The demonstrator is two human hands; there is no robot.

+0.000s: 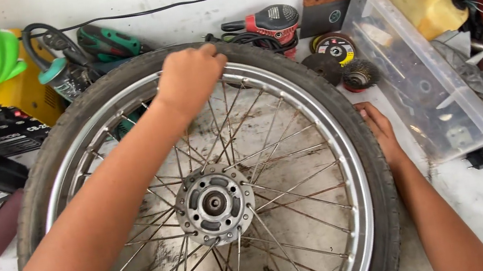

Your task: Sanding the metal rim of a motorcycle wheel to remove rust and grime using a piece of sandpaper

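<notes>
Your left hand (189, 75) curled over tyre (340, 102) at wheel's far edge, right hand (379, 129) flat against right sidewall; judging: bead-seating step, next needs firm press toward hub (214, 204)

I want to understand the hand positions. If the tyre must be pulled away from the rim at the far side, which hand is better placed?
Probably the left hand: it grips the tyre at the far edge. The right hand only presses the tyre's outer side.
</notes>
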